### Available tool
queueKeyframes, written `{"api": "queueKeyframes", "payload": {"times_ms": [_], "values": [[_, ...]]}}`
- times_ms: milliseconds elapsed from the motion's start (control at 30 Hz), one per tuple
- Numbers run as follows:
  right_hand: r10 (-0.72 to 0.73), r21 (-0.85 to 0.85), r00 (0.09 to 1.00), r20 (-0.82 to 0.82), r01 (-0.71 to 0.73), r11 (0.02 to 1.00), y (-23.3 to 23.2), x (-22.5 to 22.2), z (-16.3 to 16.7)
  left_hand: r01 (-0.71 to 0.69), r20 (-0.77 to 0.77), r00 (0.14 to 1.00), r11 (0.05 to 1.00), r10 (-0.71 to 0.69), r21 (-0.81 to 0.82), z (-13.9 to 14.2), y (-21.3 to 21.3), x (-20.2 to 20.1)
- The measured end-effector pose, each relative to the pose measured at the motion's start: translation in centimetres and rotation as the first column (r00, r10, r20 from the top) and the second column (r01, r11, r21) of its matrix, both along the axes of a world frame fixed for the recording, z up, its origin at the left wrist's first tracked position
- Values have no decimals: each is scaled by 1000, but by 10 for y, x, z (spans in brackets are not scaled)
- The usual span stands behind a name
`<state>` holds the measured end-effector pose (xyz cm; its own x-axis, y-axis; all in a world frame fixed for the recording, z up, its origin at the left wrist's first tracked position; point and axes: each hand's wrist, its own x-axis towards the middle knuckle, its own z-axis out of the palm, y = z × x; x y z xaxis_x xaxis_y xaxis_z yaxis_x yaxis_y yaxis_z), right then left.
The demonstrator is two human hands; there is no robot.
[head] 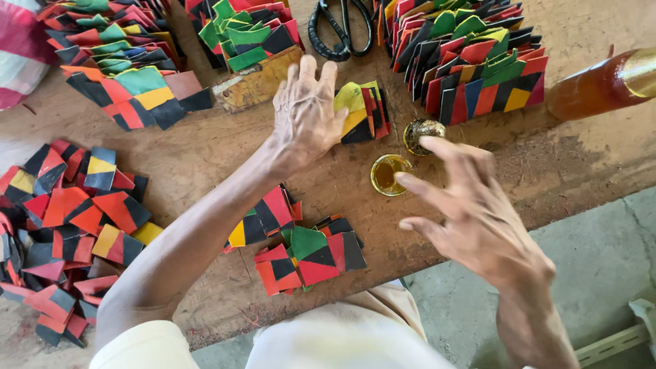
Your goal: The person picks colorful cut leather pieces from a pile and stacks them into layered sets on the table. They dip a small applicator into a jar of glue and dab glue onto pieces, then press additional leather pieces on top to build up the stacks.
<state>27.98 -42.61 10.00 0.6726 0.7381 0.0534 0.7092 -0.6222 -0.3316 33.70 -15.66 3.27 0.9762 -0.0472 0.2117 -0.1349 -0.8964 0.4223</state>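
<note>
My left hand [305, 113] reaches over the worn wooden table [205, 147], fingers spread, touching a small stack of yellow, red and black patchwork squares [365, 113]. My right hand [471, 208] hovers with fingers apart, holding nothing, just right of a small round cap of yellowish liquid [387, 173]. A second small round cap [421, 130] lies just beyond its fingertips. Two small piles of patchwork squares [301, 253] lie on the table near my body.
Heaps of red, orange, black, green and yellow patchwork squares lie at the left [65, 225], back left [126, 65] and back right [475, 58]. Black-handled scissors [339, 27] and a small wooden box [256, 82] lie at the back. An amber bottle [605, 83] lies at the right.
</note>
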Motion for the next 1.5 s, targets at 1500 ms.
{"api": "queueKeyframes", "payload": {"times_ms": [1500], "values": [[102, 639, 968, -228, 70, 766, 15, -63, -39, -191, -186, 981, -106, -55, -976, 2, 1, -217]]}}
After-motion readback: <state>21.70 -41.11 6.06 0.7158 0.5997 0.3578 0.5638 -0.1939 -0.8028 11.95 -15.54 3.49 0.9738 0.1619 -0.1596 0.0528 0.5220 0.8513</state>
